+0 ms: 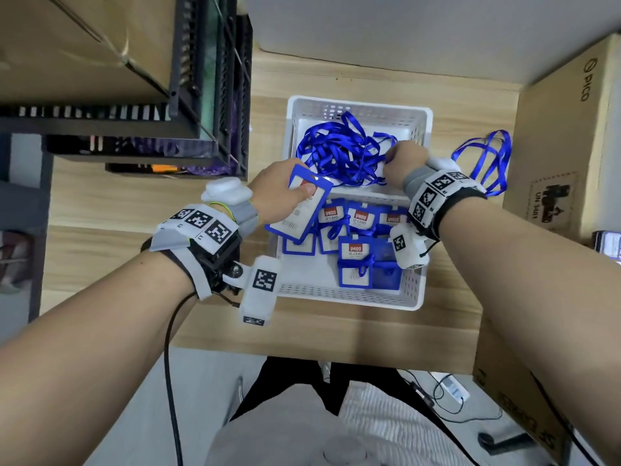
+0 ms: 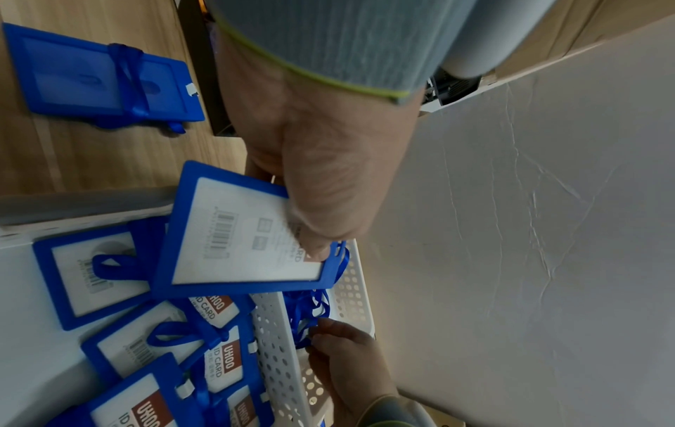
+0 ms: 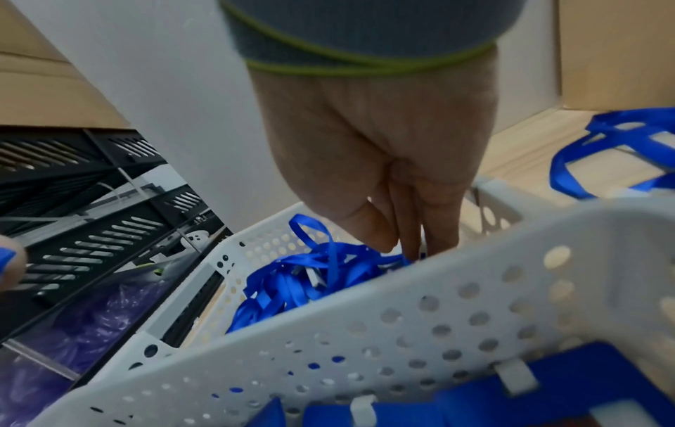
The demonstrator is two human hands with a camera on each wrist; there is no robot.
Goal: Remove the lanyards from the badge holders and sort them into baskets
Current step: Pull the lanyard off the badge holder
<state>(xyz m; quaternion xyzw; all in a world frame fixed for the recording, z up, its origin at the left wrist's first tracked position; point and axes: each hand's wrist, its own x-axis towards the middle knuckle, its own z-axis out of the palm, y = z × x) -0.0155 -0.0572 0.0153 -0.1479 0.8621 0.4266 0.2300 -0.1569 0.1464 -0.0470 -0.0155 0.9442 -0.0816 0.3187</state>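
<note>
My left hand point(image 1: 282, 193) grips a blue badge holder point(image 1: 304, 213) tilted over the seam between two white baskets; the thumb presses its card face point(image 2: 233, 231). My right hand point(image 1: 403, 159) reaches into the far basket point(image 1: 356, 104). Its fingertips point(image 3: 409, 251) pinch a blue lanyard strand on the tangled lanyard pile point(image 1: 339, 153). The near basket point(image 1: 336, 297) holds several blue badge holders point(image 1: 356, 250), some with lanyards wound round them. I cannot tell whether the pinched strand is still attached to the held holder.
A loose bunch of blue lanyards point(image 1: 487, 159) lies on the wooden table right of the far basket. One more badge holder point(image 2: 102, 75) lies on the table by my left wrist. A black rack point(image 1: 201, 95) stands at the left, a cardboard box point(image 1: 564, 129) at the right.
</note>
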